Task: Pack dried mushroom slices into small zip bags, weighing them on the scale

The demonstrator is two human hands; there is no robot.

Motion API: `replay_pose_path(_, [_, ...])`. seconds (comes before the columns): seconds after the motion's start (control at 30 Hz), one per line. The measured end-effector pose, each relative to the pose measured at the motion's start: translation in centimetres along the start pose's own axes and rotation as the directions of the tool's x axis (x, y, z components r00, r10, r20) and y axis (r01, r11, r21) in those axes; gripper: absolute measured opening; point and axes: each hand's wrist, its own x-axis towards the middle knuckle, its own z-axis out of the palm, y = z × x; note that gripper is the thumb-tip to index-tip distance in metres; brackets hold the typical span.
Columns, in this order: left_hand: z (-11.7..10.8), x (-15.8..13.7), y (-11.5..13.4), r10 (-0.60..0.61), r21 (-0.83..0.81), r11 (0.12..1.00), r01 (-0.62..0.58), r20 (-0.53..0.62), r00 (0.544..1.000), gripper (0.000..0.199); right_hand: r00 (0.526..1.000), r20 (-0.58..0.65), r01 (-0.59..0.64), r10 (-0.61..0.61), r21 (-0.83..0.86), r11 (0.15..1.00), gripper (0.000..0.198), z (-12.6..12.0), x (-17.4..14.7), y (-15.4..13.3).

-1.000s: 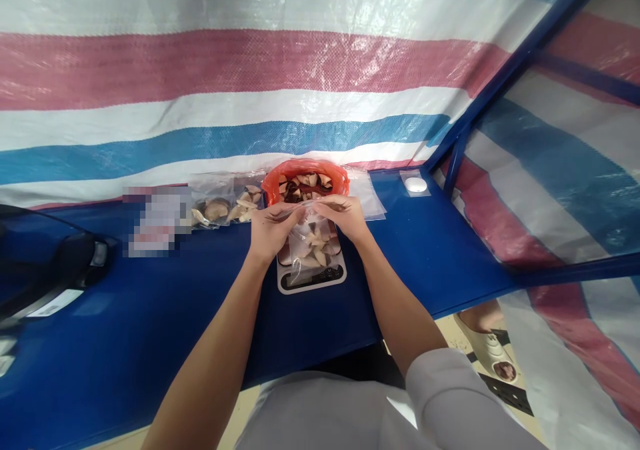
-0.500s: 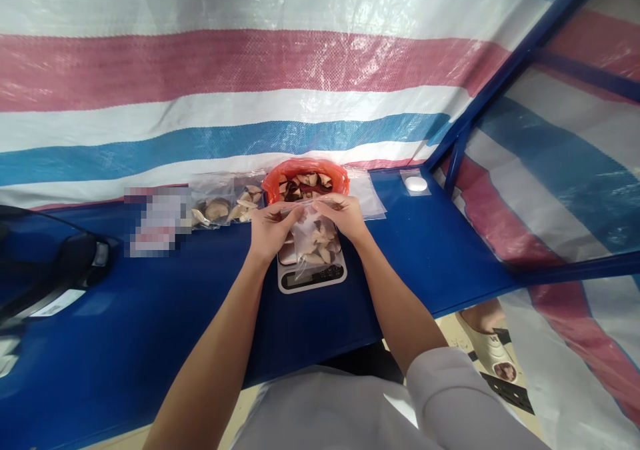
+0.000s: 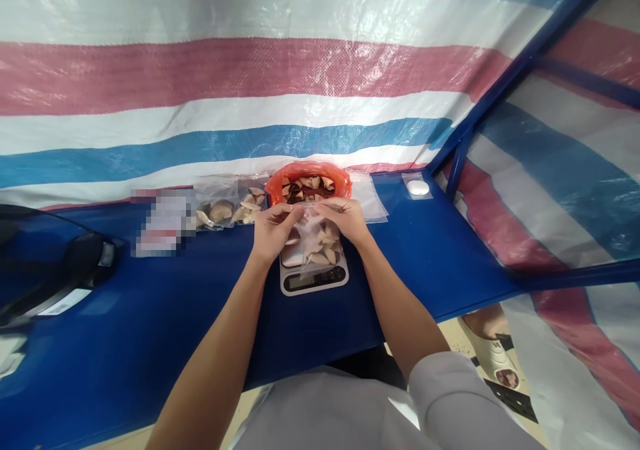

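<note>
Between my two hands hangs a clear plastic zip bag [image 3: 323, 245] with several pale, dark-edged dried mushroom pieces in it. My left hand [image 3: 274, 229] pinches its top edge on the left, and my right hand [image 3: 345, 217] pinches the same edge on the right. Below the bag stands a white digital kitchen scale [image 3: 316, 285], its plate partly covered by the bag and my fingers. I cannot tell whether the bag touches the plate. Just behind my hands, a red plastic bag [image 3: 345, 178] stands open with more dried pieces inside.
Filled clear bags [image 3: 216, 211] lie left of the red bag, beside a blurred-out paper [image 3: 163, 223]. Flat clear bags [image 3: 374, 200] lie to its right, then a small bag with a white oval object [image 3: 418, 187]. A black strapped item [image 3: 75, 270] is at the far left. Striped sheeting [image 3: 225, 70] borders the blue table [image 3: 200, 317].
The filled bag hangs slightly differently, uncovering more of the scale's display and buttons. Both hands keep their hold on its top edge. The whole view has shifted slightly.
</note>
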Motion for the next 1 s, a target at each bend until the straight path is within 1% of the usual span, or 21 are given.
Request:
replay_pose_path(0.13, [0.0, 0.1, 0.1, -0.022, 0.023, 0.999, 0.023, -0.022, 1.0, 0.026, 1.0, 0.011, -0.002, 0.002, -0.009, 1.0, 0.032, -0.1, -0.1, -0.1])
replay_pose_path(0.27, [-0.1, 0.1, 0.1, -0.011, 0.01, 1.0, 0.011, -0.012, 1.0, 0.026, 1.0, 0.026, 0.002, -0.003, 0.014, 1.0, 0.031, -0.5, -0.2, -0.5])
replay_pose_path(0.53, [-0.7, 0.3, -0.4, -0.045, -0.066, 0.997, 0.044, -0.007, 0.999, 0.037, 0.999, -0.003, -0.046, 0.046, 0.082, 0.996, 0.03, -1.2, -0.3, -1.2])
replay_pose_path(0.67, [-0.6, 0.3, -0.3, -0.056, -0.103, 0.993, 0.055, -0.01, 0.998, 0.038, 0.997, 0.017, -0.073, 0.071, 0.126, 0.989, 0.029, -1.2, -0.4, -1.3])
replay_pose_path(0.8, [-0.4, 0.2, -0.1, -0.069, -0.121, 0.99, 0.071, 0.021, 0.997, 0.038, 0.998, 0.016, -0.065, 0.063, 0.114, 0.991, 0.031, -0.9, -0.4, -1.5])
replay_pose_path(1.0, [-0.3, 0.2, -0.1, -0.078, -0.104, 0.992, 0.076, -0.015, 0.997, 0.036, 0.997, 0.012, -0.076, 0.076, 0.119, 0.99, 0.036, -0.7, -0.4, -1.6])
